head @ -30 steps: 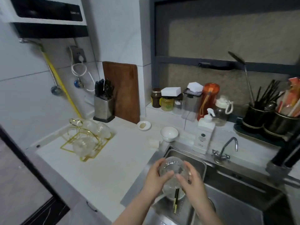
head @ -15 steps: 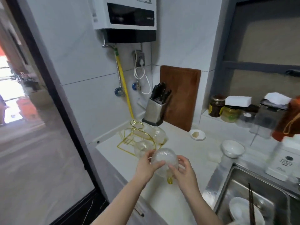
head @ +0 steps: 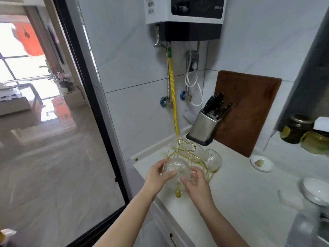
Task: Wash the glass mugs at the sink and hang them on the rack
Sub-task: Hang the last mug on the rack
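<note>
So the textured glass mug [head: 173, 171] is up off the white counter [head: 240, 189], held between both hands right at the near-left side of the gold wire rack [head: 187, 152]; its amber handle [head: 178, 192] points down toward me, just above the counter; left hand [head: 157, 177] has its fingers curled round the left side of the mug with the thumb pressed on the front; right hand [head: 197, 184] cups the right side, fingers bent round the glass; can't tell if the mug is touching the rack wire yet or just in front of it. Another mug [head: 212, 158] already hangs on the right side of the rack, and there's more glass behind the wire on the far side that I can't make out properly. Further back, a steel knife block [head: 204, 127] sits against a brown cutting board [head: 246, 111] leaning on the wall; off to the right a small saucer [head: 261, 164] and a white bowl [head: 316, 190]; water heater [head: 185, 16] up on the wall above.
</note>
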The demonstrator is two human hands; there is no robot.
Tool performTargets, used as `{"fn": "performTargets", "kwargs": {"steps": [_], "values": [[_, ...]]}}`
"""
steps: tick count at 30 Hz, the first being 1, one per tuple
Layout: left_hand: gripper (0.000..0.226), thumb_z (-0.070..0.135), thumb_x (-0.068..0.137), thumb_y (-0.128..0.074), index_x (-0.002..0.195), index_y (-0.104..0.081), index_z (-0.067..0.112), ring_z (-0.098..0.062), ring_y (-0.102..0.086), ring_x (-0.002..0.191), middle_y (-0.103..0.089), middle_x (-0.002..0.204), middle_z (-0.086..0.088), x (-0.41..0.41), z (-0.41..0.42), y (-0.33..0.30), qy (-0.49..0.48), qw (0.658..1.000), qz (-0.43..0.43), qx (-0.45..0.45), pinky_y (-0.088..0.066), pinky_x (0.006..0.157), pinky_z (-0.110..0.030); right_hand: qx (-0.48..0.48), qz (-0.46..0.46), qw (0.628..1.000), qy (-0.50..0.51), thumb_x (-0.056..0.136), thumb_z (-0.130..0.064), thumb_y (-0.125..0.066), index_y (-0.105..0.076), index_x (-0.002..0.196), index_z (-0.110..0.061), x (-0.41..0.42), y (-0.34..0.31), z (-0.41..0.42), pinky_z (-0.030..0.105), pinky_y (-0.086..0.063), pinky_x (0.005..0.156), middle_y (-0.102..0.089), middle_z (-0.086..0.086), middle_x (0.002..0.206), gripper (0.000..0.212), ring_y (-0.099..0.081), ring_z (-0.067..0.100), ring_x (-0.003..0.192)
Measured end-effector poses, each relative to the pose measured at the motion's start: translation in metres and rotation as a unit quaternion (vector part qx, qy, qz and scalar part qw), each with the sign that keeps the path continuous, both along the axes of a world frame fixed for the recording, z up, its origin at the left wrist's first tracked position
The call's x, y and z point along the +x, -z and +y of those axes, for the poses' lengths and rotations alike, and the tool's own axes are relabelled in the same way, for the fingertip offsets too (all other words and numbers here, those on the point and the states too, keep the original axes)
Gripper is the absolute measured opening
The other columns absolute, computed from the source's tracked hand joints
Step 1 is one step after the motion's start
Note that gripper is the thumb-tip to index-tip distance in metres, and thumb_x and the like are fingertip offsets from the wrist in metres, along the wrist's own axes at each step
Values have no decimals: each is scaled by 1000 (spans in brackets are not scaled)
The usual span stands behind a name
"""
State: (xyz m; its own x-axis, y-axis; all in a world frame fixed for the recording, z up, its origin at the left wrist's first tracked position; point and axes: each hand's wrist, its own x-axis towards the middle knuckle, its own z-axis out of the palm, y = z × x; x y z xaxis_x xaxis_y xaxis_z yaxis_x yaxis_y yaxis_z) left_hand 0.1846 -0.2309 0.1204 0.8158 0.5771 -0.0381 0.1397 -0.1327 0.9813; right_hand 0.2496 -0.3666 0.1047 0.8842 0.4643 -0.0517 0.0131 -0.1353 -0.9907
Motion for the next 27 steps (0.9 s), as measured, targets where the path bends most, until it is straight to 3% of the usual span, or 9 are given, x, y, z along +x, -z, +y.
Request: {"fn": "performTargets", "kwargs": {"steps": [3,6,12,18,21,24,25,27], "values": [[51,18,75,-80,122,-58,21,-15,-60,107,-66,114,1,16,24,7,-1,1000,17,-1,-48,100,-34,-15,5,1000,-11,86,-21,-66,-49,120,-22,19,6,19,40,-54,88,-55,1,110,38,-62,17,94],[58,18,74,-81,127,-58,17,-15,-60,107,-66,115,1,35,46,15,-7,999,35,-3,-48,101,-36,-57,-13,998,-16,87,-27,-64,-50,116,-23,40,12,37,32,-51,85,-57,-2,104,33,-60,14,91],[52,14,75,-80,122,-58,20,-11,-59,101,-64,111,3,66,86,26,-11,998,58,-4,-48,93,-27,-104,-12,994,-33,89,-27,-61,-51,123,-18,72,24,77,30,-50,85,-64,6,114,37,-63,18,100],[52,18,74,-81,121,-59,21,-12,-59,101,-63,111,3,85,130,37,11,997,81,0,-48,99,-32,-150,-23,988,-30,91,-30,-57,-51,121,-14,86,29,117,16,-46,61,-62,3,101,35,-60,14,77],[55,18,75,-80,124,-57,17,-11,-58,102,-62,113,2,95,153,45,43,995,95,1,-47,98,-29,-175,-10,984,-15,90,-33,-58,-53,122,-14,92,33,138,27,-54,75,-61,2,101,38,-62,17,84],[44,16,78,-77,117,-58,23,-3,-57,95,-61,106,8,103,173,55,95,988,120,13,-46,88,-16,-211,-1,977,11,90,-30,-56,-56,118,-13,92,38,155,33,-53,76,-62,2,96,33,-63,20,83],[37,14,79,-76,110,-59,24,-1,-57,91,-60,100,11,107,180,59,113,985,125,24,-45,83,-13,-224,-4,974,18,91,-29,-56,-57,116,-14,92,41,160,30,-54,73,-61,1,94,30,-63,19,84],[38,15,79,-76,113,-61,19,-8,-59,93,-60,100,10,116,192,67,133,981,134,52,-47,89,-18,-255,-20,966,31,92,-26,-54,-60,112,-16,91,46,169,15,-48,59,-61,-2,90,23,-61,13,78]]}}
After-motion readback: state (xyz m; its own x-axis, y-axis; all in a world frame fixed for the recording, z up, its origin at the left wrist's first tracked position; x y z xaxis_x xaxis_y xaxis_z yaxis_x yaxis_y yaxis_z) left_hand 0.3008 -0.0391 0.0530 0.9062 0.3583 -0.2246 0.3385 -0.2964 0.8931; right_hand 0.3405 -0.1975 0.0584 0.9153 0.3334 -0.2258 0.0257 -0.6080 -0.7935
